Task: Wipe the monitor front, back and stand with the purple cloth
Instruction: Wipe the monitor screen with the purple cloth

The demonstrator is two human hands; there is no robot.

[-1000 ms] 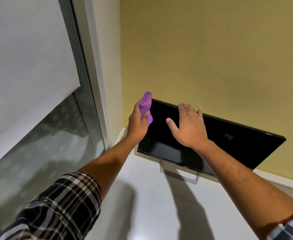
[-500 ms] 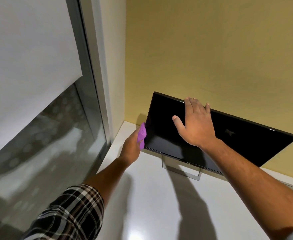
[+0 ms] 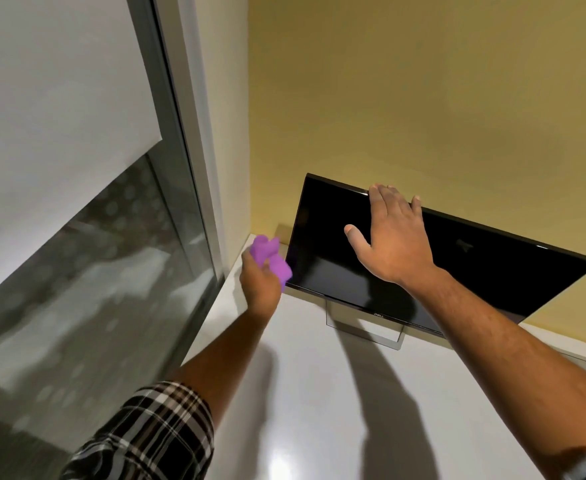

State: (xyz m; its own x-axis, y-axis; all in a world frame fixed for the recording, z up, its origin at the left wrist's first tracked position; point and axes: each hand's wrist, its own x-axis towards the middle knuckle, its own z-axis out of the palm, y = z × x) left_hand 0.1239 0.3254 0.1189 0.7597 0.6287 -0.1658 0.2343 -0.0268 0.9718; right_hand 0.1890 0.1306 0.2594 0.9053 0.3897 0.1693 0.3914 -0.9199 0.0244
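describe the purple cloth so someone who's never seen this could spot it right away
Start at the black monitor standing on the white desk against the yellow wall. At the screen's lower left corner, the left hand holds a bunched purple cloth by the monitor's edge. It is the only bright purple thing in view, soft and crumpled among hard, flat surfaces.
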